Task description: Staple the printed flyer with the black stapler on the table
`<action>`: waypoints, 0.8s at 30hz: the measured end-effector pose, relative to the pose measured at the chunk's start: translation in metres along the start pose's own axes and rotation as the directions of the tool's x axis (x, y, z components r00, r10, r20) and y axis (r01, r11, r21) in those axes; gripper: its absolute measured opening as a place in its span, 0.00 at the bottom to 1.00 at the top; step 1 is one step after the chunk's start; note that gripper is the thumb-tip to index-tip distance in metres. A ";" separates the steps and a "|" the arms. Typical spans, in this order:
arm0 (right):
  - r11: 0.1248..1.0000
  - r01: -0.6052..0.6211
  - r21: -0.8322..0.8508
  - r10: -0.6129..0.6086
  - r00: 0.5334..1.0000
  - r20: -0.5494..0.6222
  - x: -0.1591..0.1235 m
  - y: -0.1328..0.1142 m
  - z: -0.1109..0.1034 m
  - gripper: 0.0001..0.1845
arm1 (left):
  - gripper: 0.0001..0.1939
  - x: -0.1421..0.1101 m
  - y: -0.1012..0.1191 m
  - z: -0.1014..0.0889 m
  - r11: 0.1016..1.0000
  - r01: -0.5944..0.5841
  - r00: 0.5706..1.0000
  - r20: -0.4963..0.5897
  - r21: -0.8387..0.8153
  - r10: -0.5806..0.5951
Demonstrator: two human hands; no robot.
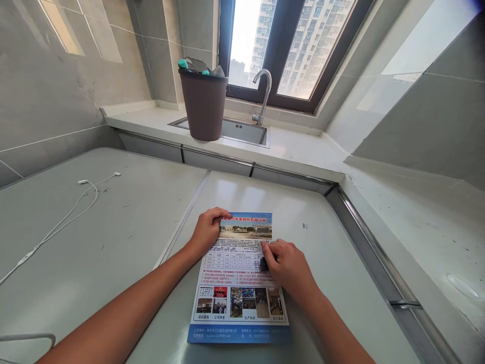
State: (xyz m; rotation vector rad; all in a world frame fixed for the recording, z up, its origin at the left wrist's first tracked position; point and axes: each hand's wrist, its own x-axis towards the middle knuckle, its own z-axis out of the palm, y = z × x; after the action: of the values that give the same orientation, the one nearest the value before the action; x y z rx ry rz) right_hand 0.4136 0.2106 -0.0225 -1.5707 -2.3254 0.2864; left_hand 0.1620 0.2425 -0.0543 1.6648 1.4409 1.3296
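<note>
A printed flyer (235,306) with a blue border, red and black text, a table and small photos lies flat on the pale table in front of me. My left hand (207,230) is at its upper left edge, fingers curled and pressing the paper down. At the right edge, my right hand (288,265) is closed around a small black roller stamp (264,263), mostly hidden by the fingers. A band of dense black marks (262,230) runs down the flyer's upper right part, above this hand.
A white cable (53,230) lies across the left of the table (144,187). Beyond, a brown bin (203,106) stands on the counter at the sink (246,132), beside a curved faucet (268,91). A metal-edged ledge (364,227) borders the right side.
</note>
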 end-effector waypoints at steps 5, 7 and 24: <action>1.000 0.028 -0.005 -0.028 1.000 -0.006 -0.002 -0.005 0.000 0.30 | 0.18 0.000 -0.001 0.001 1.000 -0.004 1.000 -0.004 0.001 0.004; 0.999 0.038 0.007 -0.038 0.999 -0.010 -0.003 -0.006 0.000 0.30 | 0.18 0.000 -0.003 0.001 1.000 0.000 1.000 -0.008 0.002 0.000; 0.999 0.003 -0.036 -0.003 1.000 -0.014 -0.004 -0.008 0.001 0.29 | 0.19 0.000 -0.002 0.002 1.000 0.017 1.000 -0.008 -0.018 -0.017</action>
State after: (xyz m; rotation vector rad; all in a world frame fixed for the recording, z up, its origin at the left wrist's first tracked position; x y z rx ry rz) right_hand 0.4076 0.2036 -0.0211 -1.5809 -2.3348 0.2337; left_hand 0.1630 0.2430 -0.0563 1.6339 1.4401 1.3383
